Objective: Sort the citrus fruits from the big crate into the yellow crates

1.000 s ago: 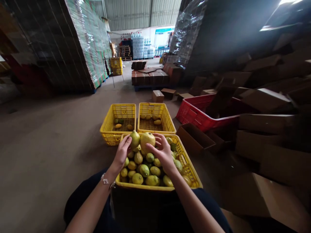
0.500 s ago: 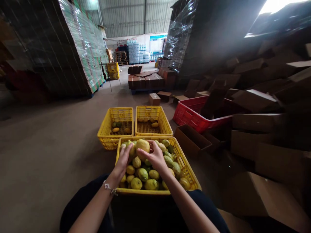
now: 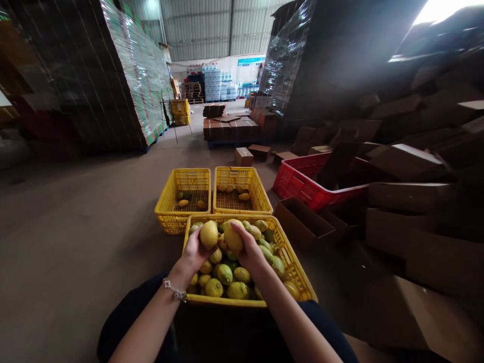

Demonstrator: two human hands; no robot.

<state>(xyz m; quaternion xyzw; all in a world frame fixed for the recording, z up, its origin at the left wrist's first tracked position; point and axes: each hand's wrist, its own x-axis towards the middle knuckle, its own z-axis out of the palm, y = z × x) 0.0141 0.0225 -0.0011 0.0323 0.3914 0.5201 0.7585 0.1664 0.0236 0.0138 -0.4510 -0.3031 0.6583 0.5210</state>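
Note:
A yellow crate point(image 3: 291, 252) in front of my knees holds a heap of yellow and green lemons point(image 3: 224, 274). Over its left part, my left hand point(image 3: 192, 252) is closed round a yellow lemon point(image 3: 208, 235). Just right of it, my right hand point(image 3: 250, 249) grips another, larger-looking yellow lemon point(image 3: 233, 237), thumb on top. The two held lemons are close together above the heap. My fingers' undersides are partly hidden by the fruit.
Behind stand a left yellow crate point(image 3: 162, 209) and a right yellow crate point(image 3: 260, 196), each with several fruits. At the right are a red crate point(image 3: 302, 186), an open carton point(image 3: 302, 222) and piled cardboard boxes point(image 3: 434, 307). Wrapped stacks rise farther back.
My left hand now has its own lemon raised beside the other one. The lemon at my right hand has shifted slightly right, and my right hand has turned around it. The view has moved slightly.

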